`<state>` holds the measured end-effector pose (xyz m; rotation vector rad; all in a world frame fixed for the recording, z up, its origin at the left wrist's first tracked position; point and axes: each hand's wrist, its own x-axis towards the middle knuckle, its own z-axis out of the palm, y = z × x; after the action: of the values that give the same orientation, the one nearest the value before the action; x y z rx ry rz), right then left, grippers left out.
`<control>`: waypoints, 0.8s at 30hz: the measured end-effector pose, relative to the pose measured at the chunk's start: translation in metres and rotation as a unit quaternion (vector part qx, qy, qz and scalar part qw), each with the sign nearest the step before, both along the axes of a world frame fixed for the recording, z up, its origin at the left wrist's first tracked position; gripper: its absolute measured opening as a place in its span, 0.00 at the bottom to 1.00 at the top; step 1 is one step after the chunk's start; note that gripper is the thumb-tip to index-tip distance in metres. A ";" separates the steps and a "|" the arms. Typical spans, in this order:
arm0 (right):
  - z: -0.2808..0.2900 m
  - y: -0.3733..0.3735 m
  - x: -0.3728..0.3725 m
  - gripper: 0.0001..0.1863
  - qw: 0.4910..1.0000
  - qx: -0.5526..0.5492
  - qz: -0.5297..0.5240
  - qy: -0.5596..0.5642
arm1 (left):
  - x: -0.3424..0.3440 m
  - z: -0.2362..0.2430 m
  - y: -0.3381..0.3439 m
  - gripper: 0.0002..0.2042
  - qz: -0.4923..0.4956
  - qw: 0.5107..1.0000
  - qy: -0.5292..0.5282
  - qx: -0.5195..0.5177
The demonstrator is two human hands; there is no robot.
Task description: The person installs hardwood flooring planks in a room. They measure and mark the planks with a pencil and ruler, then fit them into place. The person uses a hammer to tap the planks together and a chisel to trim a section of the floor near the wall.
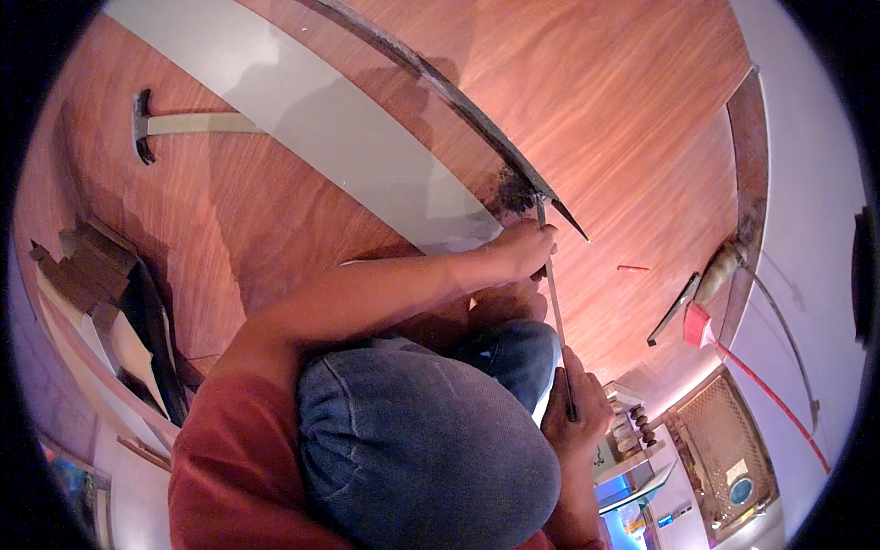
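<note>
A long thin metal rod (556, 307), which looks like a file, runs down in front of me on the right. My left hand (524, 251) is closed round its upper part. My right hand (577, 408) is wrapped about its lower, dark end. The rod's upper end meets a long dark metal strip (431, 75) near that strip's pointed tip; whether they touch is hard to make out. Dark dust or filings (516, 192) lie beside this spot. A pale flat board (339, 156) stretches along the floor under the strip's left side.
A claw hammer (197, 124) lies at the left, its handle end by the board. Dark folded material (110, 284) sits at the lower left. At the right are a red brush (698, 325), a brown lump (720, 273) and a small red stick (632, 269), near the wall.
</note>
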<state>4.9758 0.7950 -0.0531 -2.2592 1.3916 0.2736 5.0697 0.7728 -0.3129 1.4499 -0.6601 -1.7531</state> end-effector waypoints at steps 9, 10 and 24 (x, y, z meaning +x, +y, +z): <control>-0.020 -0.022 0.002 0.14 1.000 -0.007 0.017 0.025 | -0.001 -0.018 -0.013 0.19 0.050 0.997 0.042 0.045; -0.020 -0.022 0.004 0.13 0.999 -0.017 0.023 0.022 | 0.000 -0.017 -0.014 0.19 0.087 0.992 0.062 0.062; -0.013 -0.032 0.001 0.12 0.999 -0.001 -0.031 0.010 | -0.007 -0.016 -0.017 0.26 0.157 0.979 0.102 0.076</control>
<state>4.9772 0.7634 -0.0664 -2.2154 1.4703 0.2756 5.0624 0.7556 -0.3286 1.3651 -0.1814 -1.6980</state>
